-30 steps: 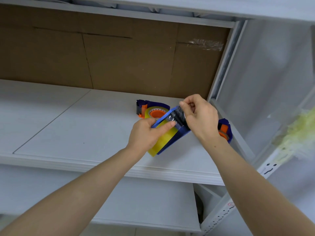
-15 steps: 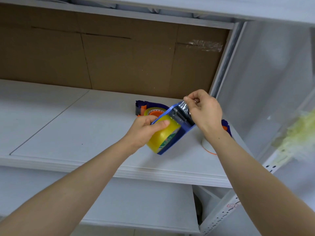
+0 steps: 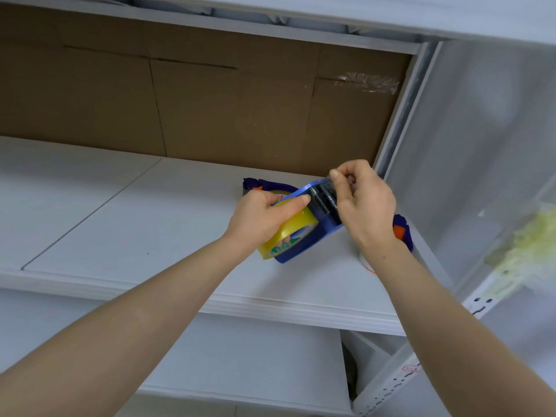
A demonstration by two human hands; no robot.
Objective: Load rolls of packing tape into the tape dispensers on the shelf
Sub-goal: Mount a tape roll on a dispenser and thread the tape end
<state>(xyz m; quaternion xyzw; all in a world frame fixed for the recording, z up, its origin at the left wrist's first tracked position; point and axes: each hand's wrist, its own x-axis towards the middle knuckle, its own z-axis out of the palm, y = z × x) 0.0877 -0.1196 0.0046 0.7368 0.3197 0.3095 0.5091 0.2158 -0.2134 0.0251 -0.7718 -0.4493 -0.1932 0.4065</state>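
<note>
A blue tape dispenser (image 3: 305, 246) with a yellowish roll of packing tape (image 3: 288, 233) in it is held tilted above the white shelf (image 3: 135, 224). My left hand (image 3: 264, 219) grips the roll and the dispenser's frame, thumb along the top edge. My right hand (image 3: 365, 203) pinches the clear tape end at the dispenser's black roller end. A second blue dispenser (image 3: 261, 186) with tape stands on the shelf behind my left hand. A third blue and orange dispenser (image 3: 401, 230) shows partly behind my right wrist.
Brown cardboard (image 3: 210, 100) lines the back of the shelf bay. A metal upright (image 3: 400, 115) and a translucent side panel close the right side. A white and orange object (image 3: 365, 263) lies under my right forearm. A lower shelf (image 3: 240, 356) sits below.
Both hands have lifted and tilted the dispenser slightly, showing more of the yellow roll's side. My right hand stays pinched at the roller end.
</note>
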